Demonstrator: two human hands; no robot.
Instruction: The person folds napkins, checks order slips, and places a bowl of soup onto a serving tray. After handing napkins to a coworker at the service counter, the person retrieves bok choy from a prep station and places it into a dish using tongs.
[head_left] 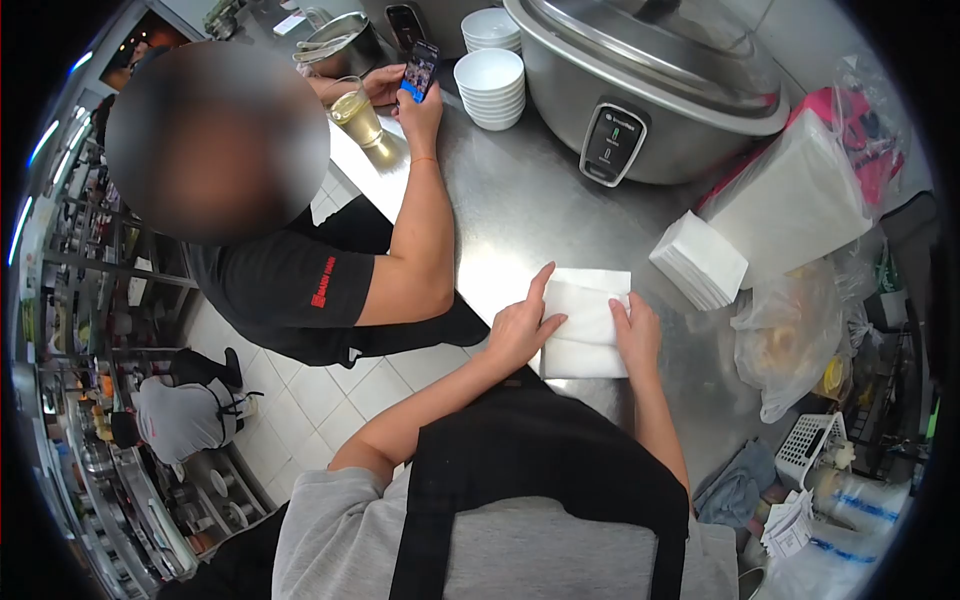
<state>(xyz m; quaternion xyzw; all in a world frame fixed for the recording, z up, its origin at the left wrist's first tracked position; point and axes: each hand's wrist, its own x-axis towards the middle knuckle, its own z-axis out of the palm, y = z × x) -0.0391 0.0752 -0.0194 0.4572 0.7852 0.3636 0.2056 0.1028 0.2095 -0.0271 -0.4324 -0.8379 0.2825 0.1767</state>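
A white paper napkin (587, 320), folded with creases across it, lies on the steel counter in front of me. At its left edge is my left hand (517, 328), index finger stretched out and thumb apart, the thumb tip touching the paper. My right hand (638, 338) grips the right edge, its thumb on top; the other fingers are partly hidden. Just beyond, to the right, sits a stack of folded white napkins (698, 262).
A large rice cooker (650, 90) and stacked white bowls (490, 88) stand at the back. On the left, a person in a dark shirt (290, 280) holds a phone (419, 72) near a glass (356, 113). Plastic bags (790, 330) lie right; another person (188, 415) is farther off.
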